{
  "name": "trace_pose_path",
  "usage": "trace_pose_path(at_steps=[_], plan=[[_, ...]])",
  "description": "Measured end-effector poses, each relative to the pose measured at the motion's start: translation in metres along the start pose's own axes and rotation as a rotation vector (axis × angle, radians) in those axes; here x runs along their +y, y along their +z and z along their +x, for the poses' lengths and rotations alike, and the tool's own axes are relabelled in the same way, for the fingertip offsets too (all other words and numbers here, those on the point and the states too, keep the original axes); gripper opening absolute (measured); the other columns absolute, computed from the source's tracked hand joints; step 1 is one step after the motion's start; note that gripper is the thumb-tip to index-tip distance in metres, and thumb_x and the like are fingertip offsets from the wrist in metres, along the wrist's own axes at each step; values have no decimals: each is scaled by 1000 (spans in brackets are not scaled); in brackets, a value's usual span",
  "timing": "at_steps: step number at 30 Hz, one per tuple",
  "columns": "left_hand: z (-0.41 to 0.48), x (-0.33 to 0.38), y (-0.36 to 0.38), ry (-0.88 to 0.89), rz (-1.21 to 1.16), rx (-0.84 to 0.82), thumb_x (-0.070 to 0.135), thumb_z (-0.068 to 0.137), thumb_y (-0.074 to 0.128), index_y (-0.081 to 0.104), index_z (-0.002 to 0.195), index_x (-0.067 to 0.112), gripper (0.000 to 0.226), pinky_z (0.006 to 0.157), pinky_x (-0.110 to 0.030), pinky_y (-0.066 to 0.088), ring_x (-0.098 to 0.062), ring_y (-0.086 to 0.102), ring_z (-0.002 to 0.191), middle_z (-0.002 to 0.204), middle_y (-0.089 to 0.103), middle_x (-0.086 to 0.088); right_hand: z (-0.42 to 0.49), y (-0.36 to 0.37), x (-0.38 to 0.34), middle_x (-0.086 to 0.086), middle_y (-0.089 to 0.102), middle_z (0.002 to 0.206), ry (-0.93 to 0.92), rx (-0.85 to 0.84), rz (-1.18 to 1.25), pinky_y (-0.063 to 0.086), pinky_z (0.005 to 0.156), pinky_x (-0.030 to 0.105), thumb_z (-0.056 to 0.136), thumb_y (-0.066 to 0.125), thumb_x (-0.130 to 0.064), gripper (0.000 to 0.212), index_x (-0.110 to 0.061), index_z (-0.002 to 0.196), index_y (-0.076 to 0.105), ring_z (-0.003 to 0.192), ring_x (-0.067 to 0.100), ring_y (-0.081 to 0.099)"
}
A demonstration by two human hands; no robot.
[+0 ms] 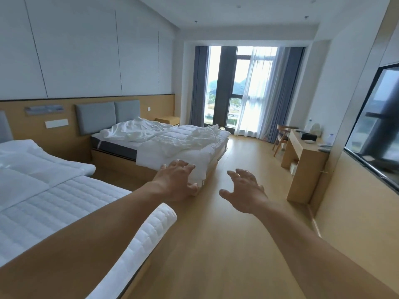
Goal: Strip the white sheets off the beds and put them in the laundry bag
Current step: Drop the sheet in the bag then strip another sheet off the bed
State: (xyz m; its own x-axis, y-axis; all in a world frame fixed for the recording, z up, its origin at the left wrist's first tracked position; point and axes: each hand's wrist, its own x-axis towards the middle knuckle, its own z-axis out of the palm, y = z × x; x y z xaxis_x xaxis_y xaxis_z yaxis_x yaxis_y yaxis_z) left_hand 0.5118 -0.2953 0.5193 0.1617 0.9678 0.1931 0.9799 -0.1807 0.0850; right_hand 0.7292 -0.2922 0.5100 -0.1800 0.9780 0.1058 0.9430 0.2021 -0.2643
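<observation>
Floor (216, 244): pale wood, running between the beds and a desk (302, 154) on the right wall.
Near bed (64, 201): at the left, showing only a quilted pad; it looks already stripped.
Far bed (114, 148): further along the same wall, by the window.
White sheets (155, 134): crumpled in a loose heap on top of the far bed, not yet taken off.
Laundry bag: not in view.
Left hand (174, 180): stretched forward, fingers spread, holding nothing; short of the far bed's foot corner.
Right hand (244, 190): likewise outstretched over the floor, empty, fingers apart.
Step in hand: probably the approach to the far bed.
Next move: calls for closing in, gathering the loose sheets with both hands, then finding the bag.
</observation>
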Motion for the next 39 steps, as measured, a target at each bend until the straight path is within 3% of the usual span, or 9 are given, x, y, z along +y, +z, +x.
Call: trace_pose_path(at_steps=[19,28,39], plan=[[445,-127,98,7,18,-30,56,92,50,24,155,24,75,119,-52,21,-23,19,149,161,25,-1,467,49,68,-4,6,166,32,-18,2,16,117,56,94,53,-54,77,-30,157,16,153,18,-4],[623,-177,119,-175,52,-14,55,93,49,23,155,23,74,119,-51,21,-22,16,150,163,21,-1,698,62,98,-3,8,165,-133,-47,29,22,116,53,93,55,-55,78,-30,156,18,152,22,2],[791,-294,169,-316,68,-84,55,94,46,20,156,23,74,119,-49,22,-21,15,150,163,18,0,930,118,71,-4,8,165,-268,-96,22,23,117,56,90,56,-57,79,-31,155,21,152,21,2]])
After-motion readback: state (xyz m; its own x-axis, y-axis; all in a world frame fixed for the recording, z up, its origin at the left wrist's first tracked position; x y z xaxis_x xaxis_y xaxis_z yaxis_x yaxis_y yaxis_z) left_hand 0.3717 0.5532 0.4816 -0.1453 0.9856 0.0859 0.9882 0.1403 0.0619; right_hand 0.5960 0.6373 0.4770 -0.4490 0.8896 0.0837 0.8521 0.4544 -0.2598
